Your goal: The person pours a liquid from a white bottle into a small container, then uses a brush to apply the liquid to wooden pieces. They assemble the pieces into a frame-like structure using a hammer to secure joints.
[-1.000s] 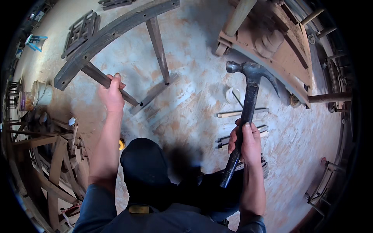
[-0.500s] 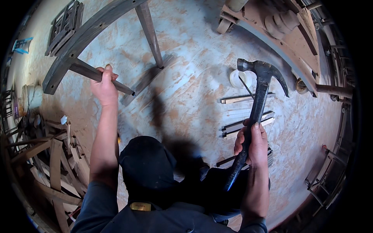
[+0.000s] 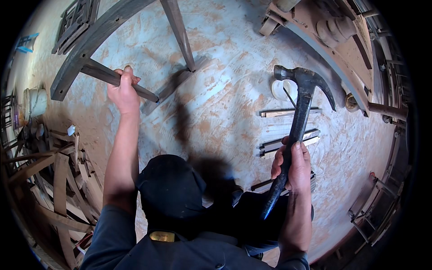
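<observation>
My left hand (image 3: 123,90) is closed round a dark wooden crosspiece (image 3: 102,73), close to its lower end. That crosspiece joins a long wooden rail (image 3: 80,58) with small holes in it, at the upper left. A second crosspiece (image 3: 177,33) runs down from the same rail to a dark strip of wood (image 3: 173,85) low behind it; whether they touch I cannot tell. In my right hand (image 3: 293,166) is a black claw hammer (image 3: 300,117), held upright by the handle, its head up and the claw to the right. The hammer is apart from the wooden frame.
Loose timber (image 3: 60,180) is heaped at the lower left. Several cut wooden strips (image 3: 290,144) lie on the floor behind the hammer, near a white round container (image 3: 282,90). A workbench (image 3: 310,31) stands at the upper right, a metal-framed rack (image 3: 371,202) at the right.
The view has shifted slightly. My left hand still grips the crosspiece, now a little higher and farther right in view. The hammer stays almost in the same place.
</observation>
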Demonstrator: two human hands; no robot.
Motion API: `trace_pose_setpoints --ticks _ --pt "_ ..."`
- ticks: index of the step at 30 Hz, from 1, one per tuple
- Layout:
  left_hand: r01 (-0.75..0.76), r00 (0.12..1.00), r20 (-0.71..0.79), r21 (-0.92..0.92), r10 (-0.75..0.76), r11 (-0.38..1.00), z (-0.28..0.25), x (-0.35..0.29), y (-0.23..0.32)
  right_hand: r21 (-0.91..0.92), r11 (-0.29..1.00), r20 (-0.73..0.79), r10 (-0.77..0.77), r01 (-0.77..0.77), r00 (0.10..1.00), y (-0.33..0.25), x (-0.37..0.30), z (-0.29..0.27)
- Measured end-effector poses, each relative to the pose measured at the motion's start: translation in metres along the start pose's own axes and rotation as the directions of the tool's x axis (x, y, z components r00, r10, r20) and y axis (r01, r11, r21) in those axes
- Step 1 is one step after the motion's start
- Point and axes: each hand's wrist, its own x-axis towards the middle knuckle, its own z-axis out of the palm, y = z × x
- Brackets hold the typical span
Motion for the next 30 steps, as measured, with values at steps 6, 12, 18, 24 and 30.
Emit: trace_pose_setpoints --ticks 6,12,18,24,30 --pt "-0.01 0.999 0.032 0.005 0.01 1.0 -0.007 0.006 -0.004 -0.009 1.0 -0.012 0.005 -0.005 1.0 0.002 -0.001 0.0" --pt "-0.026 0.999 0.031 0.009 0.026 1.0 -0.012 0.001 -0.006 -0.007 1.0 0.002 0.014 -0.014 1.0 0.003 -0.001 0.001" --pt "-0.096 0.993 0.082 0.124 0.086 0.988 -0.018 -0.014 -0.005 -0.096 0.995 0.0 -0.034 0.034 0.999 0.001 -0.004 0.007" --pt "-0.155 0.986 0.1 0.304 0.13 0.94 -0.025 -0.029 -0.006 -0.326 0.904 0.118 -0.252 0.278 0.96 -0.04 -0.016 0.043" --pt "-0.192 0.979 0.134 0.32 0.156 0.928 -0.036 -0.034 -0.013 -0.66 0.589 0.272 -0.392 0.467 0.879 -0.104 -0.015 0.101"
